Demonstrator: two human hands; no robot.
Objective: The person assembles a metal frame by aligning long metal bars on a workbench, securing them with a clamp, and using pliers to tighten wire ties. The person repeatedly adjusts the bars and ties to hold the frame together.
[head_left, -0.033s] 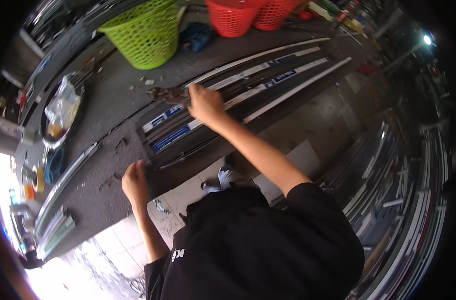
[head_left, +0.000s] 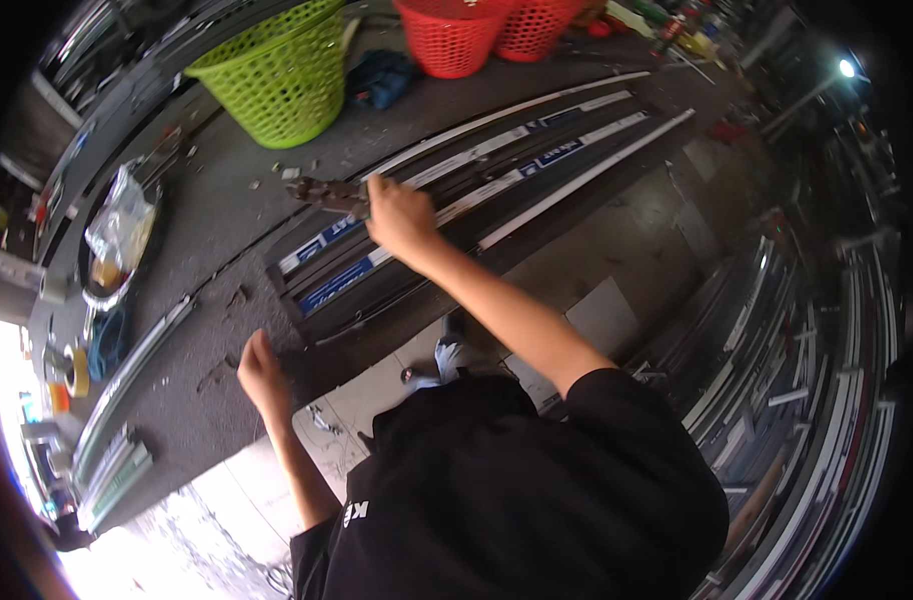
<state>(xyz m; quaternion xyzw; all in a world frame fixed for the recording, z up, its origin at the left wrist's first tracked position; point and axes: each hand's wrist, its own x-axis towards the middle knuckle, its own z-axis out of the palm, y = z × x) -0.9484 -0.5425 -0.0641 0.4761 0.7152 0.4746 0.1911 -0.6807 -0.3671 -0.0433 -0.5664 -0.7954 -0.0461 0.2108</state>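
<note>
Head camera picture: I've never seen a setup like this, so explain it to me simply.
There is no machine here, just a person's two bare hands. A wide fisheye camera worn on the head looks down at them, so straight edges bend near the rim. The right hand grips a dark hand tool. The left hand is near the worktop's close edge; whether it holds anything is unclear. On the dark worktop are long strips with white and blue markings, a green basket and red baskets.
</note>
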